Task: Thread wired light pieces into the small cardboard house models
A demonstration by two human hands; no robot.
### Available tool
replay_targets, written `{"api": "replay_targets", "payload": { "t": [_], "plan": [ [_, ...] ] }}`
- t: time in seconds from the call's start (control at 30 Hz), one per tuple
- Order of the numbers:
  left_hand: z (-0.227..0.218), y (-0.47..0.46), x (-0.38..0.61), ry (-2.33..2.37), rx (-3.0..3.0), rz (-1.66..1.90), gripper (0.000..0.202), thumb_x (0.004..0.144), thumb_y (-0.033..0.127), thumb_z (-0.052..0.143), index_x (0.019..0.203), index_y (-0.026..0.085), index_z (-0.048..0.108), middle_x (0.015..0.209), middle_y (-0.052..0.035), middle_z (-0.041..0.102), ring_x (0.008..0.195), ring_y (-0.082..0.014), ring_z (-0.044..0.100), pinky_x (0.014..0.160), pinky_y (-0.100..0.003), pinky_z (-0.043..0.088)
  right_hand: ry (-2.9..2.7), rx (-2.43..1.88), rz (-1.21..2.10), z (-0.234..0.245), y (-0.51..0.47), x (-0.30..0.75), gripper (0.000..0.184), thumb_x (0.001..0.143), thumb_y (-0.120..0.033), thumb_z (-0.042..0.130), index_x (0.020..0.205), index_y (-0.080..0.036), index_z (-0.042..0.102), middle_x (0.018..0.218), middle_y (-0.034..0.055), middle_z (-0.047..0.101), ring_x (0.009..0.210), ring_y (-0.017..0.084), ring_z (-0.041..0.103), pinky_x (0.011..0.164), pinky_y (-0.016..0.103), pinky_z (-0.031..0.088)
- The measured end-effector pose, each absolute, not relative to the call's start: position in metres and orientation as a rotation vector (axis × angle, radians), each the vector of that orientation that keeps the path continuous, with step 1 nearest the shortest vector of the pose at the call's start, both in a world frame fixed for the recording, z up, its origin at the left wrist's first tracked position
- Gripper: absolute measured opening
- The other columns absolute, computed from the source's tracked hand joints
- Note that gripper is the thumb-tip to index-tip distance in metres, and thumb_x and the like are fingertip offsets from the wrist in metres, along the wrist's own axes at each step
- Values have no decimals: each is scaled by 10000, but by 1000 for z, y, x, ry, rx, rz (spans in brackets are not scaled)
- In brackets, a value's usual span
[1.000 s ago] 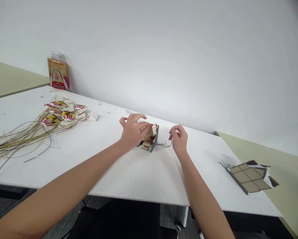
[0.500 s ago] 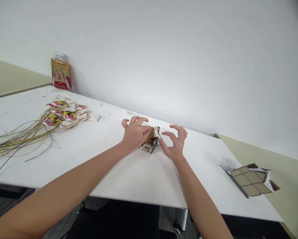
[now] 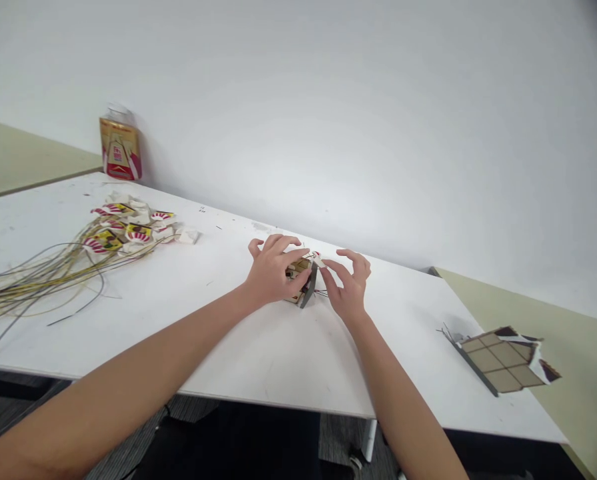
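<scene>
The left hand (image 3: pixel 274 272), half-curled, grips the little house (image 3: pixel 295 293) on the table (image 3: pixel 258 353), presumably to steady it, while the right hand (image 3: pixel 348 285), otherwise loosely open, pinches a small white piece (image 3: pixel 319 261) at the house's upper right edge.

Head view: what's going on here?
A person is working at a white table. The left hand is on a wired block; the right hand is at a white piece by the block's top, its grip too small to judge. A wire bundle lies left, another block right.
</scene>
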State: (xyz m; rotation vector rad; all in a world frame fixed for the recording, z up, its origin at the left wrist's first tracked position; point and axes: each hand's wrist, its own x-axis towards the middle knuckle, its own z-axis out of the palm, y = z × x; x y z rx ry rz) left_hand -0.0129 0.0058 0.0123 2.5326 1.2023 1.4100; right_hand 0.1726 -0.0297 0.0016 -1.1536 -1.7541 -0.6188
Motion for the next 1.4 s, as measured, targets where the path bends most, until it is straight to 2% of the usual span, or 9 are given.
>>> {"api": "replay_targets", "payload": {
  "t": [0.2, 0.37, 0.5, 0.7, 0.93, 1.17, 1.4],
  "plan": [
    [16, 8, -17, 1114, 2539, 1281, 359, 833, 454, 551, 1119, 255, 636, 1165, -68, 654, 1064, -279, 554, 919, -499, 216, -1882, -1192, -630, -2, -30, 172, 237, 886, -175, 577, 1028, -329, 687, 1109, 46, 597, 1025, 185, 555, 861, 365, 324],
    [18, 11, -18, 1054, 2560, 1075, 353, 847, 388, 522, 1161, 252, 610, 1104, -63, 687, 1099, -291, 552, 937, -524, 214, -1955, -1166, -602, -3, -29, 173, 316, 879, -84, 517, 1005, -316, 692, 1063, 20, 648, 965, 157, 576, 831, 359, 288],
    [17, 14, -18, 1053, 2558, 1023, 353, 827, 351, 538, 1161, 263, 605, 1035, -53, 704, 1101, -291, 561, 960, -553, 193, -1997, -1201, -495, -3, -30, 173, 367, 856, -56, 460, 1019, -298, 684, 1066, 5, 670, 991, 161, 578, 847, 369, 285],
    [17, 17, -18, 1094, 2542, 1040, 321, 822, 354, 535, 1114, 254, 625, 1041, -61, 704, 1093, -291, 573, 970, -566, 203, -2072, -1321, -355, 0, -34, 172, 381, 893, -150, 424, 1140, -327, 652, 1214, 14, 625, 1131, 207, 521, 902, 401, 294],
    [18, 20, -21, 1102, 2514, 1007, 257, 804, 344, 530, 1008, 267, 664, 1037, -48, 712, 1124, -312, 555, 973, -590, 186, -2176, -1318, -300, 2, -38, 173, 362, 959, -267, 366, 1230, -305, 603, 1297, 16, 591, 1234, 207, 462, 974, 401, 281],
    [23, 23, -26, 1119, 2482, 984, 267, 768, 304, 538, 996, 265, 671, 1020, -39, 706, 1089, -286, 574, 959, -575, 212, -2215, -1287, -198, 2, -38, 173, 364, 957, -400, 392, 1248, -280, 575, 1300, 23, 592, 1264, 219, 439, 1004, 408, 264],
    [28, 29, -31, 1132, 2435, 923, 178, 790, 310, 535, 853, 260, 694, 937, -15, 715, 1006, -262, 601, 945, -555, 228, -2223, -1262, -145, 4, -38, 173, 390, 929, -505, 406, 1171, -259, 590, 1285, 39, 599, 1248, 232, 447, 1001, 408, 267]
  ]
}}
